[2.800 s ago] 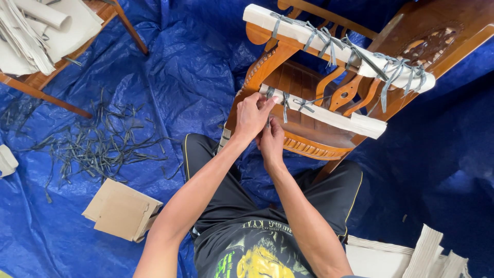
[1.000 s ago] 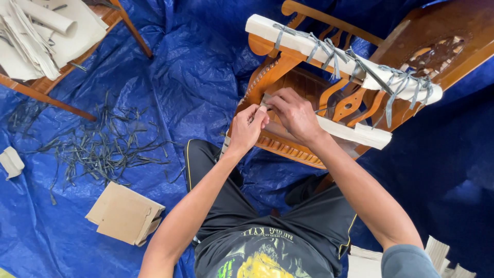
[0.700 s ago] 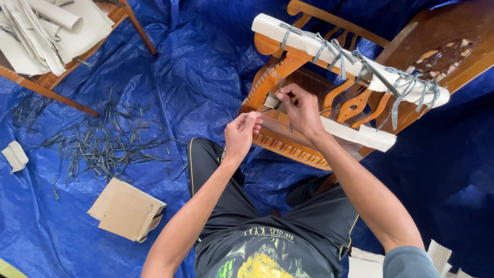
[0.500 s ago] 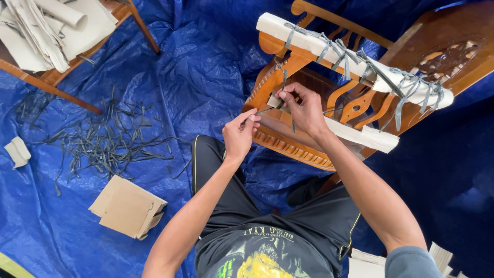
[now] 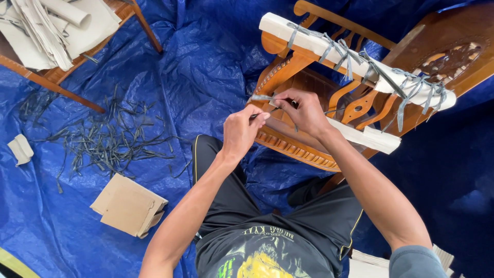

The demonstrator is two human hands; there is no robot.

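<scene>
Pinching a thin grey plastic strap (image 5: 261,98) between closed fingers, the right hand (image 5: 301,109) rests against the carved brown wooden chair frame (image 5: 303,149) — the left hand (image 5: 241,131), closed too, grips the strap's lower end just beside it.

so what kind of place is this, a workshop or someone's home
Probably a furniture workshop or packing area, though I can't be sure. A carved wooden chair has white padding tied on with grey strips, a blue tarp covers the floor, and cut strips lie scattered on it.
</scene>
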